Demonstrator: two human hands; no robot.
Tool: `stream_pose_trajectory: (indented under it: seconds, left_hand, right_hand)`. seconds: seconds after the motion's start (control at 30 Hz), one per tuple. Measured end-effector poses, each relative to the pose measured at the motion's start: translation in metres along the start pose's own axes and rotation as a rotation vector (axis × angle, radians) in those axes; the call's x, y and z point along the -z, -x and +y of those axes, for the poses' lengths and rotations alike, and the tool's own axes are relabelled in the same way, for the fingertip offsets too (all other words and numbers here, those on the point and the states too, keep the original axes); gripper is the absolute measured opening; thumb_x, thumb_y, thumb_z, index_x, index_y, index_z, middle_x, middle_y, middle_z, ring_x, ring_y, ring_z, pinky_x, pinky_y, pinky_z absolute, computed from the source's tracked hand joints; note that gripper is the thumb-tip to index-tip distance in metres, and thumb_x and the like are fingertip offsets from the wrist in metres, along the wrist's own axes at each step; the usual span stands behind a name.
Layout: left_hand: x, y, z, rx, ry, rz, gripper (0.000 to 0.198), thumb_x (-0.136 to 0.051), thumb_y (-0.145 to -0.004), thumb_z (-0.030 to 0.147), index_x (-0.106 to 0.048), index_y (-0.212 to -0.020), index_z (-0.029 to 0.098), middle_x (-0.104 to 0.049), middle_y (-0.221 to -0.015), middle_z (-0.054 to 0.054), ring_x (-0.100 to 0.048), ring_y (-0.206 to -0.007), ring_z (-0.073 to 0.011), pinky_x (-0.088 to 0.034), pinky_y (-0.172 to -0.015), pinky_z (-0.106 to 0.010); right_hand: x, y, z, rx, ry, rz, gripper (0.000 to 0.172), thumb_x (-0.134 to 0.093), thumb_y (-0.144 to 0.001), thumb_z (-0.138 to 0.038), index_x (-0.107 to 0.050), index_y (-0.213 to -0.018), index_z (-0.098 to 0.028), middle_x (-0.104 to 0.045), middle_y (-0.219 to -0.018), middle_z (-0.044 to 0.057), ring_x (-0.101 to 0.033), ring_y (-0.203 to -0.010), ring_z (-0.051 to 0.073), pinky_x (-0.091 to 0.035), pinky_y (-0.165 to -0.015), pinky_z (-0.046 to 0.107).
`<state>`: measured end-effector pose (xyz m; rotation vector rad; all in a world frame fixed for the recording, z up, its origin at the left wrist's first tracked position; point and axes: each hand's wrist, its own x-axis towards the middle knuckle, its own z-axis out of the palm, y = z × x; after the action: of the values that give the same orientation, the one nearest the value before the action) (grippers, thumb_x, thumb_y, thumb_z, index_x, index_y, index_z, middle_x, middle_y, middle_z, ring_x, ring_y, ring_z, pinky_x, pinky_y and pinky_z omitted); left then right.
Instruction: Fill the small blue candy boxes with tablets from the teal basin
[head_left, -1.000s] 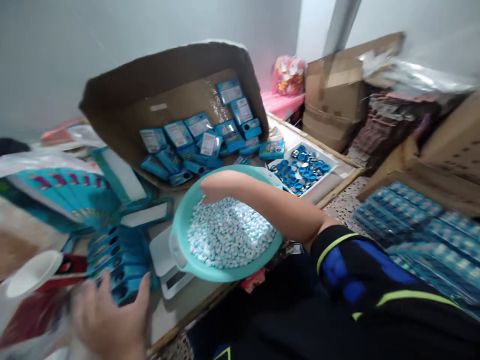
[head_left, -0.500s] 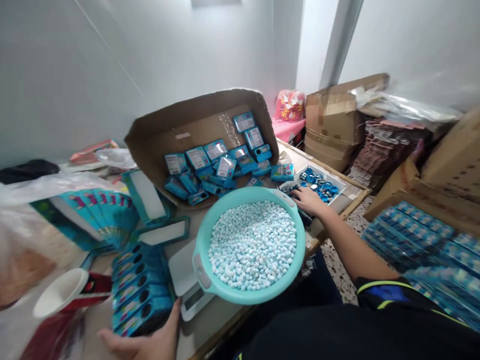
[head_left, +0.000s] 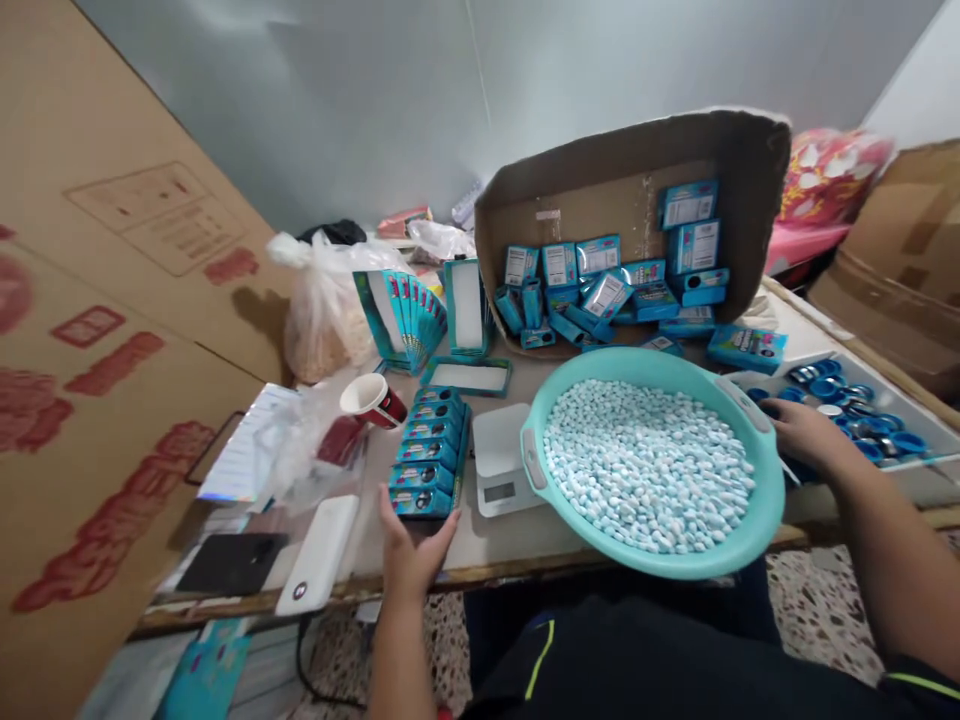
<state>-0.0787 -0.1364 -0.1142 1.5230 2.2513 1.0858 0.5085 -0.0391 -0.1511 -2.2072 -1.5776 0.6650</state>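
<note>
And here we are at the counter (head_left: 510,545), with a big teal plastic basin (head_left: 754,510) front and centre, heaped with pale blue-and-white tablets (head_left: 645,465), tipped up toward the camera, its left handle right at the edge of a white digital scale (head_left: 499,440)! Over on the far side, the right hand (head_left: 806,435) curls down just past the basin's rim, above a white tray (head_left: 877,485) of round blue and silver lids (head_left: 847,410), and from this angle you cannot tell whether that grip has hold of anything. The left hand (head_left: 415,550) is at the front of the counter, grip wide open, fingers spread, nothing in it, just below a neat stack of blue boxes (head_left: 427,450). Behind the basin, a propped-up cardboard box (head_left: 622,190) is packed with blue packets (head_left: 600,295), and further left we have a red-and-white paper cup (head_left: 373,400), a white power bank (head_left: 319,555), a black phone (head_left: 232,562) and a bulging plastic bag (head_left: 326,310) by the wall
</note>
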Motion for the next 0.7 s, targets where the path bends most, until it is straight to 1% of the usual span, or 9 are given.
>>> stream_pose_trajectory:
  seconds: [0.1,0.2,0.27,0.37,0.47,0.5,0.57,0.67,0.7]
  left_hand:
    - [0.009,-0.003,0.002,-0.067,-0.023,-0.027,0.124,-0.08,-0.076,0.047,0.001,-0.164,0.014,-0.032,-0.164,-0.026,-0.032,-0.156,-0.0366,-0.031,-0.126,-0.054]
    - [0.031,-0.01,0.006,-0.165,-0.163,0.052,0.122,-0.08,-0.074,0.055,-0.008,-0.163,0.011,-0.022,-0.168,-0.027,-0.013,-0.161,-0.0403,-0.019,-0.129,-0.061]
    - [0.046,-0.014,0.01,-0.189,-0.253,0.184,0.112,-0.077,-0.079,0.057,-0.016,-0.16,0.009,-0.03,-0.163,-0.028,-0.018,-0.159,-0.0412,-0.022,-0.127,-0.064]
    - [0.058,-0.014,0.018,-0.322,-0.253,0.38,0.077,-0.069,-0.089,0.046,-0.036,-0.149,0.011,-0.06,-0.136,-0.023,-0.05,-0.14,-0.0364,-0.042,-0.118,-0.06]
    - [0.045,-0.009,0.036,-0.608,-0.139,0.389,0.044,-0.063,-0.091,0.027,-0.051,-0.133,0.018,-0.072,-0.103,-0.01,-0.07,-0.103,-0.0271,-0.06,-0.097,-0.048]
    - [0.036,-0.006,0.046,-0.7,-0.091,0.365,0.041,-0.062,-0.091,0.023,-0.053,-0.131,0.019,-0.073,-0.097,-0.008,-0.072,-0.095,-0.0246,-0.062,-0.089,-0.044]
    - [0.015,0.0,0.073,-0.856,0.034,0.323,0.043,-0.061,-0.09,0.018,-0.054,-0.132,0.022,-0.073,-0.092,-0.004,-0.073,-0.085,-0.0208,-0.064,-0.08,-0.038]
    - [-0.013,0.008,0.127,-1.049,0.286,0.195,0.044,-0.065,-0.091,0.017,-0.056,-0.133,0.025,-0.074,-0.094,-0.003,-0.072,-0.079,-0.0164,-0.064,-0.073,-0.031]
    - [-0.019,0.009,0.144,-1.101,0.356,0.132,0.041,-0.067,-0.092,0.019,-0.058,-0.131,0.025,-0.075,-0.097,-0.004,-0.072,-0.08,-0.0161,-0.064,-0.074,-0.031]
  right_hand:
    - [0.01,0.005,-0.008,-0.042,0.012,0.076,0.045,-0.046,-0.077,-0.074,-0.074,-0.079,-0.039,-0.073,-0.077,0.019,-0.07,-0.083,0.047,-0.055,-0.075,0.063]
    - [0.02,0.005,-0.013,-0.075,0.056,0.208,0.057,-0.035,-0.081,-0.077,-0.078,-0.092,-0.04,-0.07,-0.074,0.02,-0.069,-0.086,0.05,-0.053,-0.076,0.067]
    - [0.026,0.004,-0.018,-0.082,0.059,0.274,0.064,-0.032,-0.083,-0.078,-0.078,-0.102,-0.039,-0.07,-0.076,0.022,-0.068,-0.095,0.053,-0.053,-0.078,0.068]
    - [0.036,0.011,-0.035,-0.113,-0.005,0.354,0.072,-0.029,-0.084,-0.08,-0.077,-0.112,-0.034,-0.071,-0.083,0.024,-0.066,-0.103,0.054,-0.053,-0.081,0.067]
    - [0.044,0.027,-0.069,-0.098,-0.108,0.409,0.075,-0.03,-0.086,-0.081,-0.075,-0.116,-0.029,-0.072,-0.087,0.024,-0.067,-0.101,0.053,-0.054,-0.082,0.065]
    - [0.045,0.033,-0.085,-0.104,-0.16,0.425,0.074,-0.032,-0.086,-0.082,-0.074,-0.113,-0.027,-0.071,-0.084,0.023,-0.068,-0.096,0.051,-0.055,-0.078,0.063]
    - [0.043,0.049,-0.12,-0.131,-0.381,0.421,0.064,-0.042,-0.085,-0.079,-0.072,-0.101,-0.025,-0.069,-0.077,0.018,-0.068,-0.076,0.042,-0.054,-0.059,0.052]
    - [0.027,0.079,-0.178,-0.131,-0.789,0.366,0.037,-0.061,-0.08,-0.061,-0.066,-0.085,-0.024,-0.058,-0.063,0.005,-0.049,-0.047,0.02,-0.034,-0.039,0.032]
    - [0.02,0.09,-0.196,-0.095,-0.866,0.247,0.033,-0.063,-0.08,-0.057,-0.065,-0.084,-0.024,-0.055,-0.06,0.001,-0.044,-0.044,0.016,-0.03,-0.038,0.028]
